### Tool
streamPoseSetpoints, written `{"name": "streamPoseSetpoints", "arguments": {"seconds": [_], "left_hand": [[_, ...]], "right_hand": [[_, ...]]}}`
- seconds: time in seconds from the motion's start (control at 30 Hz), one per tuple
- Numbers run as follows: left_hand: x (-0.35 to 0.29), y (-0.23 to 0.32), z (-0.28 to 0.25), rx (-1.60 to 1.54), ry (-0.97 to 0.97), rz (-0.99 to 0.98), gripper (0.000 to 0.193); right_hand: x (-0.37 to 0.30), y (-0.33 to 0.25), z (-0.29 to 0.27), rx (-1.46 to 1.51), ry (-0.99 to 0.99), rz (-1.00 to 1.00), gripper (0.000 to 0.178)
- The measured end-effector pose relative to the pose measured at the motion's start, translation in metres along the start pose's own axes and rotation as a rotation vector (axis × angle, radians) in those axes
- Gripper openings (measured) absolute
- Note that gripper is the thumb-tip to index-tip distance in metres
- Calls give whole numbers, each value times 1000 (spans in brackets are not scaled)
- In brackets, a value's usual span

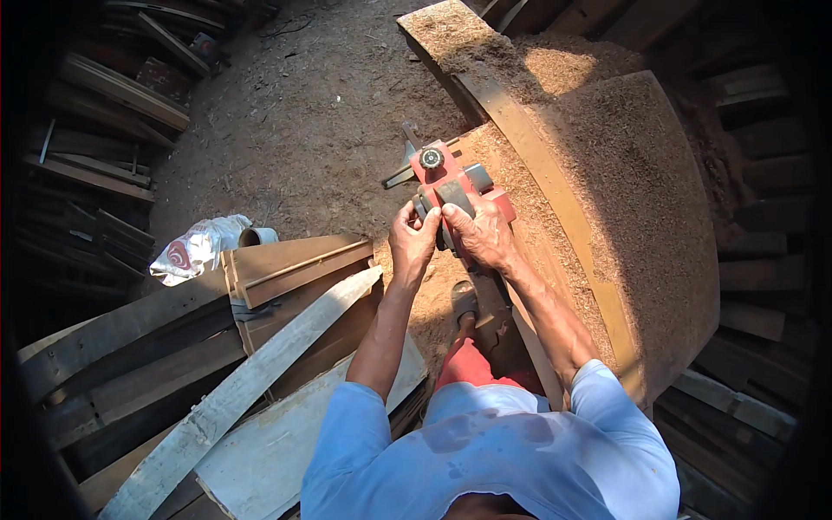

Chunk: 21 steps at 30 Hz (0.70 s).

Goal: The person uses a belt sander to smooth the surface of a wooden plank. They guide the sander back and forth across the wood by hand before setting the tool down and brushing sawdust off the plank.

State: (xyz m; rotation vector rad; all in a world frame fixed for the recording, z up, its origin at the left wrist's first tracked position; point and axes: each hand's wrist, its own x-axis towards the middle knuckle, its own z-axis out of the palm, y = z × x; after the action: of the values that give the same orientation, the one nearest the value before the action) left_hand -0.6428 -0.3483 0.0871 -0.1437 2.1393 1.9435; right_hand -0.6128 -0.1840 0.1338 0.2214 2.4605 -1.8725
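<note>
A red electric hand planer (444, 179) with a black round knob and grey metal brackets at its far end is in front of me. My left hand (412, 240) is closed on the planer's left side, its thumb and fingertips at a dark part there. My right hand (482, 230) is wrapped around the near part of the planer, thumb stretched toward the left fingertips. What lies between the fingertips is hidden. Just right of the planer, a long curved wooden board (555, 195) lies on a broad work surface (641, 217) covered with shavings.
Stacked boards and a pale plank (251, 390) lie at my left. A white plastic bag (199, 250) sits beyond them next to a cup-like container (258, 236). Timber piles (113, 95) line the far left, and more timber (763, 269) lines the right. Shavings litter the dirt floor.
</note>
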Motion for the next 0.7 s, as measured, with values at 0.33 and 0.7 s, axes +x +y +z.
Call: {"name": "streamPoseSetpoints", "arguments": {"seconds": [0.33, 0.7], "left_hand": [[82, -10, -29, 127, 37, -3, 47], [-43, 1, 9, -92, -37, -63, 43]], "right_hand": [[71, -19, 12, 12, -35, -43, 71], [-39, 17, -8, -43, -21, 10, 75]]}}
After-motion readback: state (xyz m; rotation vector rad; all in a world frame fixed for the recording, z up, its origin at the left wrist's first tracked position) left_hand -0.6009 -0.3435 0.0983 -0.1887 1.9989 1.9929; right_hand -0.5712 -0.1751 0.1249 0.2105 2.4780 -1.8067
